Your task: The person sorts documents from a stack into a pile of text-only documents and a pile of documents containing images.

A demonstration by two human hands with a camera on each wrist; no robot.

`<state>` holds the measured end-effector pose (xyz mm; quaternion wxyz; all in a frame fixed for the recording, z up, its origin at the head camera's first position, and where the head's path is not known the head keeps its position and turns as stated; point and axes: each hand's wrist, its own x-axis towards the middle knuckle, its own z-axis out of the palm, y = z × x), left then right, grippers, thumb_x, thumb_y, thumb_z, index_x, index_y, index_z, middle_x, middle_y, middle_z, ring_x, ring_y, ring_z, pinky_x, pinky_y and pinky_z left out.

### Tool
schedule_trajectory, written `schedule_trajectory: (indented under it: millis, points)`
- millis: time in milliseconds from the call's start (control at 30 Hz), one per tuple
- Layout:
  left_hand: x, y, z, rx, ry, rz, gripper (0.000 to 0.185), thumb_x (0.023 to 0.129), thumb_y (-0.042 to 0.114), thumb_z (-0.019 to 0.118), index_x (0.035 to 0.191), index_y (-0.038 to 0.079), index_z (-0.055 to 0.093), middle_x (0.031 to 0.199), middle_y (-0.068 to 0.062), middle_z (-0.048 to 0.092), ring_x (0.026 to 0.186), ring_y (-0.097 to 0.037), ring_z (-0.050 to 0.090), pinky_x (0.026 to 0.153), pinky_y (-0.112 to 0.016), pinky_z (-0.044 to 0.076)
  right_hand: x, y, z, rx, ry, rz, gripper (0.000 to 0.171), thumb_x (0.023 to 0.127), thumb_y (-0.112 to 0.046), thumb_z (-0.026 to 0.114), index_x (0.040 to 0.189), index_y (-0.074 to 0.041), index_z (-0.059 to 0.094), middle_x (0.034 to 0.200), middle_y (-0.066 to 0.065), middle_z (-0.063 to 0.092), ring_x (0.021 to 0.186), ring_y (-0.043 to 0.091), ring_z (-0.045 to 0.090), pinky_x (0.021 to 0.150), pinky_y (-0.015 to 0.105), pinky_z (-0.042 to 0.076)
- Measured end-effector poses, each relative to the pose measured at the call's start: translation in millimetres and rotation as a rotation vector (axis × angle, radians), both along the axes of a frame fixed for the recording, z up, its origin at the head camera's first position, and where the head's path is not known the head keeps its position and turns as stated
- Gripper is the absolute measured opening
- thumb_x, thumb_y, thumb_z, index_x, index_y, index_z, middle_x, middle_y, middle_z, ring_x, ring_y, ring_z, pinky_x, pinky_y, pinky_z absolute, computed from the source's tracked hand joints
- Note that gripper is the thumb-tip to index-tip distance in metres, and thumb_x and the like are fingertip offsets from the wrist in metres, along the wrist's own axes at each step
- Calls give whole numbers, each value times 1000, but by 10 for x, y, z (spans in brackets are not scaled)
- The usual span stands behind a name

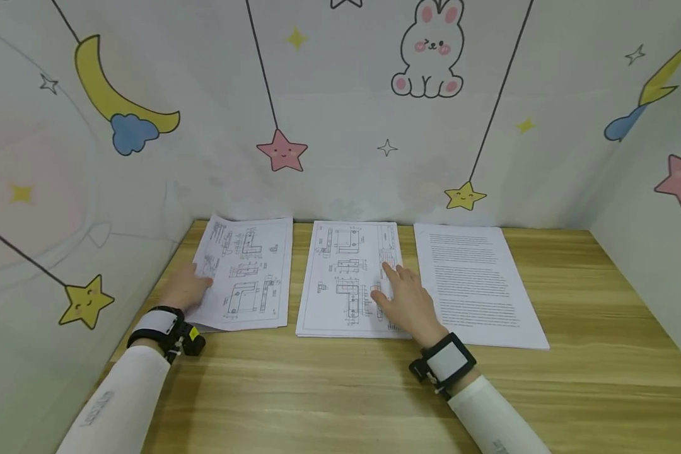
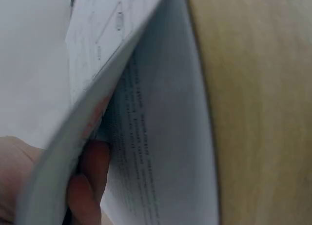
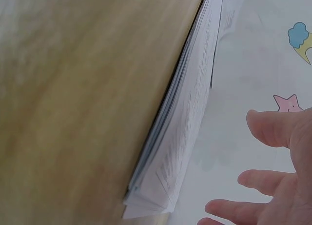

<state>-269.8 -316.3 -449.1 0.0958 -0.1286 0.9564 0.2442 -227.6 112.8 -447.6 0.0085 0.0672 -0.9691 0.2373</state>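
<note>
Three lots of printed paper lay in a row along the far edge of the wooden table [image 1: 318, 397]. The left papers [image 1: 250, 252] were near the far left corner, their top sheet bearing line drawings of parts. The left hand [image 1: 184, 287] pinched this top sheet at its left side, fingers tucked beneath it. In the left wrist view the sheet curved up, apart from a lower sheet [image 2: 161, 127] that carried rows of print and lay close to the tabletop.

The middle stack [image 1: 329, 302], also showing drawings, sat near the middle of the far edge, with a narrow strip of bare wood on its left. Above its right side was the right hand [image 1: 410, 302], fingers spread wide and holding nothing; the right wrist view showed a gap between the fingers and the paper.

The right papers [image 1: 477, 277], covered with lines of text, lay to the right of that stack, well apart from the table's right edge. Each wrist wore a black strap, the left strap [image 1: 159, 321] and the right strap [image 1: 448, 362], below white sleeves. Behind the far edge rose a pale wall covering [image 1: 340, 94] with stars, a moon and a rabbit.
</note>
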Motion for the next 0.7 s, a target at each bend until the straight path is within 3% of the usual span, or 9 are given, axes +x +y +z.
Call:
schedule_trajectory:
  millis: [100,267,500,700]
  points:
    - [11,-37,18,95,-11,-11,60,101,20,44,146,-16,28,129,-35,48,100,-37,57,76,-40,49,2,1,-4,0,-8,0,68,95,-40,62,151,-9,41,153,28,40,143,47,37,102,66,43]
    - [55,-78,82,280,27,9,53,104,24,39,142,-13,35,117,-25,57,85,-20,61,66,-27,50,-2,3,-14,4,-2,7,67,95,-40,62,150,-9,42,151,27,43,141,46,40,103,65,43]
    - [146,-60,259,317,78,2,59,106,32,37,150,-6,28,127,-27,54,91,-23,62,67,-26,50,-14,-17,7,-88,21,27,64,96,-41,60,148,-6,45,146,22,53,135,39,51,105,56,46]
    - [171,93,337,337,108,19,57,106,36,37,147,-4,36,120,-24,59,80,-17,64,63,-27,52,-23,-62,55,-259,-66,39,64,99,-48,53,151,-12,41,151,18,48,137,38,50,109,56,43]
